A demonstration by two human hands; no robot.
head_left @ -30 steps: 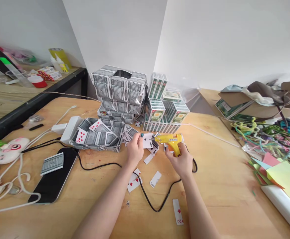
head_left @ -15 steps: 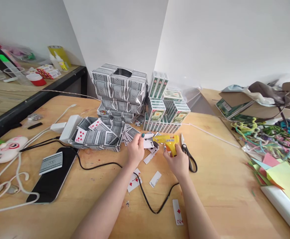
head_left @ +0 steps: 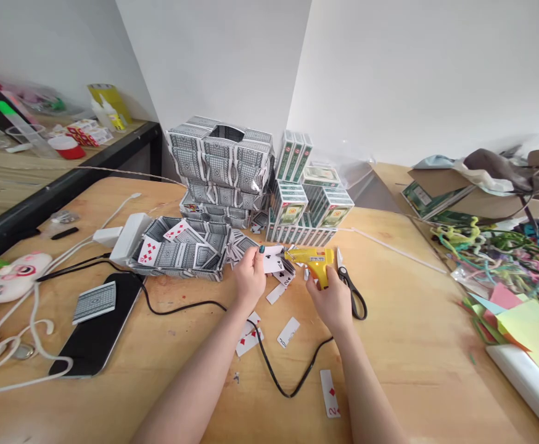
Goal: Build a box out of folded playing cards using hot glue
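Observation:
Pinched in my left hand (head_left: 251,274) is a playing card (head_left: 273,261), an ace held face up above the table. My right hand (head_left: 332,299) is wrapped round a yellow glue gun (head_left: 314,260), whose nozzle points left at the card's right edge. Whether the nozzle touches the card I cannot tell. Beneath the held card lie more loose cards and cut pieces, among them a strip (head_left: 275,293). Black-handled scissors (head_left: 353,296) rest just right of my right hand.
An open box made of cards (head_left: 181,269) stands left, with a larger card-built structure (head_left: 221,161) behind. Boxed card decks (head_left: 290,209) are stacked at the back. A black cable (head_left: 269,370) loops across the front. A phone (head_left: 98,345) lies left; pipe cleaners (head_left: 505,259) heap at right.
The held card has tilted so more of its face shows. My left hand has shifted slightly left and up; the glue gun has barely moved.

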